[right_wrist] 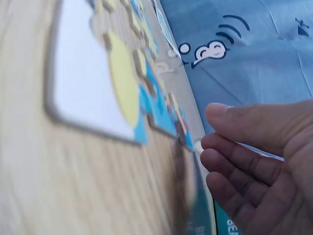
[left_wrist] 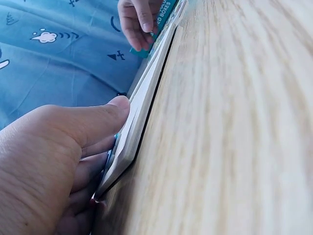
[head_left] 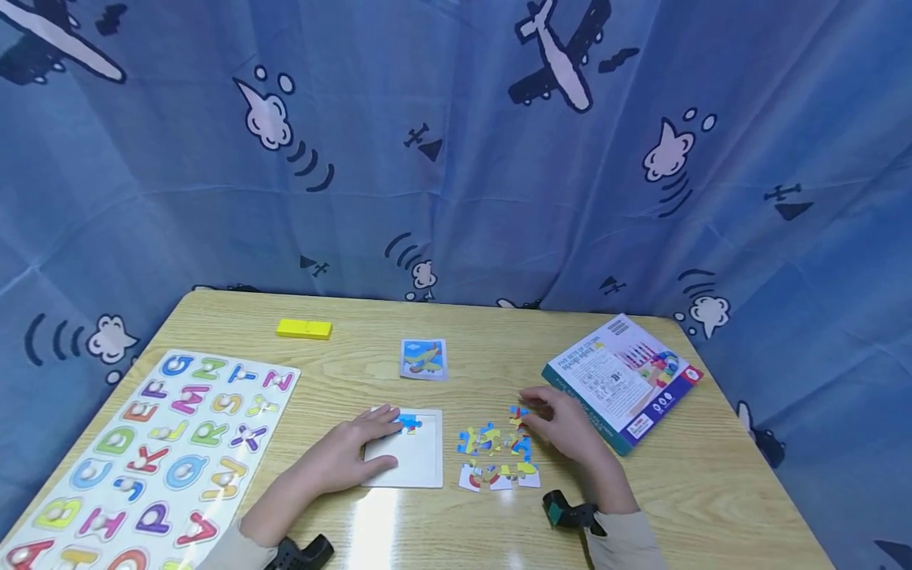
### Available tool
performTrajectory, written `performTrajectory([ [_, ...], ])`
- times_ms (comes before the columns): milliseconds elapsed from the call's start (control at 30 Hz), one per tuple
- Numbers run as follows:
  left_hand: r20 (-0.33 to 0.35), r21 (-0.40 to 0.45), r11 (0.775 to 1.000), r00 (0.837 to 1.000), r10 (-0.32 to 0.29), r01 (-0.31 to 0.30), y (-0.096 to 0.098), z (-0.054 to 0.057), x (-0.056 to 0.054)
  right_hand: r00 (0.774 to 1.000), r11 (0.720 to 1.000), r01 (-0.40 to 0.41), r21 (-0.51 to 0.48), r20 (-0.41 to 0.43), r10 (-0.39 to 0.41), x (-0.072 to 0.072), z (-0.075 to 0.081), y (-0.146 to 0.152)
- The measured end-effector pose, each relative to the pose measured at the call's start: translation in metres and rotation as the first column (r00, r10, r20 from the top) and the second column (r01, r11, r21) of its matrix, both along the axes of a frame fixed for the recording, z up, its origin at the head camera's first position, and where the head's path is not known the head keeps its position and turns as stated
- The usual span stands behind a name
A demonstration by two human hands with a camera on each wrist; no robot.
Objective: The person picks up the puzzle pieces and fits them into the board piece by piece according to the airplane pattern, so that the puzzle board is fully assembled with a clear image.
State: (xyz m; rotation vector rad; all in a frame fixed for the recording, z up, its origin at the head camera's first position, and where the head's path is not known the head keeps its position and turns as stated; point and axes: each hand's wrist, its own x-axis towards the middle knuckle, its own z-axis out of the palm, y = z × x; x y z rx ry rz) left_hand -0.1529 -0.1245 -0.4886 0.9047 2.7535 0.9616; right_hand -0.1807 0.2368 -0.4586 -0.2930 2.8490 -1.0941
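Note:
A white puzzle tray (head_left: 409,467) lies flat on the table, with blue joined puzzle pieces (head_left: 410,424) at its top edge. My left hand (head_left: 349,451) rests at the tray's left side, fingers spread near the blue pieces and thumb over the white surface. To the tray's right lie several loose jigsaw pieces (head_left: 527,469) in yellow, blue, red and white. My right hand (head_left: 566,423) hovers at their upper right corner, thumb and index finger beside a red and blue piece (head_left: 517,412). In the right wrist view its fingers (right_wrist: 234,152) are loosely bent, with nothing seen between them.
Behind the tray lies a small picture card (head_left: 423,359) of a yellow aeroplane. A flat box (head_left: 620,372) stands close to the right hand. At left are a letter board (head_left: 171,451) and a yellow block (head_left: 304,328). A blue curtain (head_left: 456,198) hangs along the table's back.

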Motion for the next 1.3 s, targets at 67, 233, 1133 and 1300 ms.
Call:
performTrajectory([
  [67, 0.003, 0.002, 1.0, 1.0, -0.002, 0.002, 0.0, 0.0, 0.0, 1.0, 1.0, 0.009, 0.003, 0.012, -0.009, 0.0, 0.0, 0.002],
  [233, 0.014, -0.002, 1.0, 1.0, 0.0, 0.0, 0.0, 0.001, 0.0, 1.0, 1.0, -0.001, 0.017, 0.015, 0.001, 0.0, -0.002, 0.005],
  [1133, 0.022, -0.006, 1.0, 1.0, -0.003, 0.003, 0.0, 0.002, 0.0, 0.999, 0.995, 0.026, -0.092, 0.03, -0.023, -0.003, -0.013, 0.01],
  [1300, 0.008, -0.004, 1.0, 1.0, -0.008, 0.008, 0.0, 0.001, 0.0, 0.999, 0.992, 0.038, -0.117, 0.002, -0.038, -0.001, -0.01, 0.002],
])
